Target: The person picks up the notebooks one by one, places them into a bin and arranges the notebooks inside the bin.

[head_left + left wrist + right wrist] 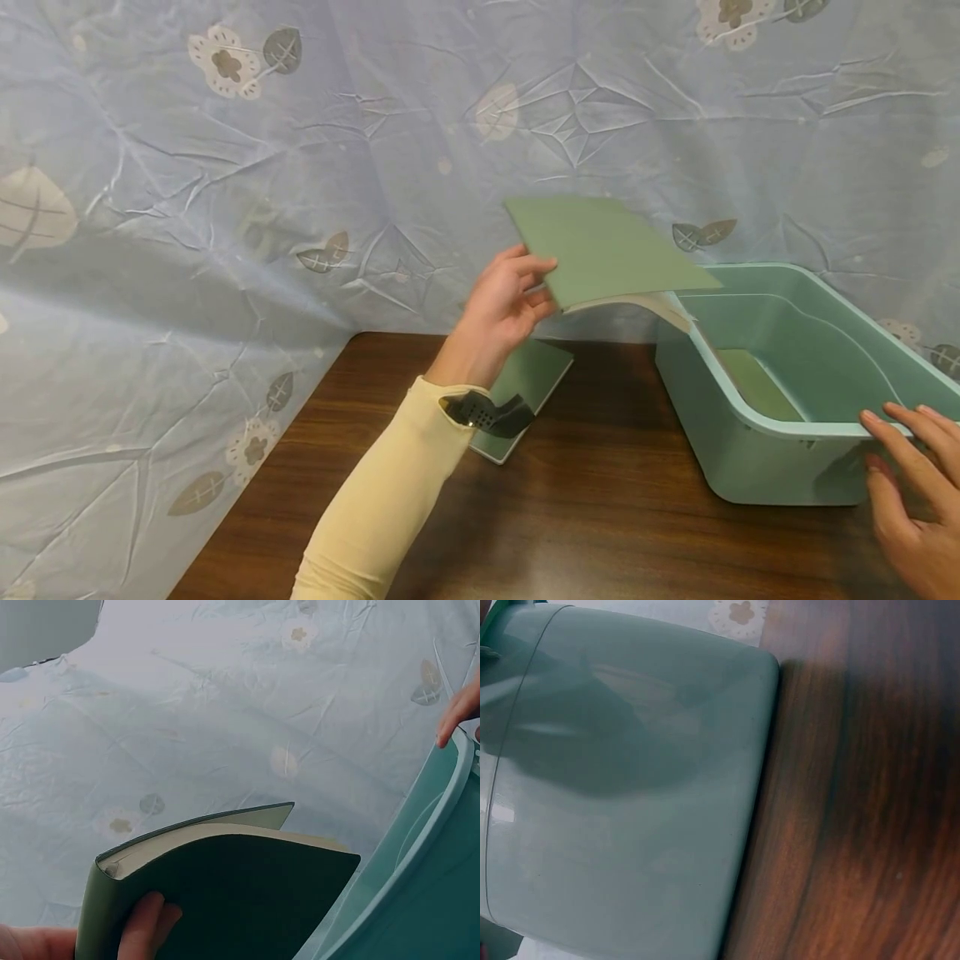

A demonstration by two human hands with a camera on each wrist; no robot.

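My left hand (498, 300) grips a green soft-covered notebook (607, 250) by its spine side. The notebook hangs in the air, its far corner overlapping the near left rim of a teal plastic bin (682, 408) in the head view. Its cover and cream pages fan apart along the free edge, as the notebook (247, 892) shows from below in the left wrist view. My right hand (922, 492) holds the bin's front rim, fingers over the top and thumb against the outer wall. That hand is hidden in the right wrist view.
A second green notebook (536, 375) lies on the brown wood table (600, 517), partly behind my left wrist. Inside the bin, a flat green item (753, 383) rests on the floor. Patterned cloth (420, 167) hangs behind and to the left.
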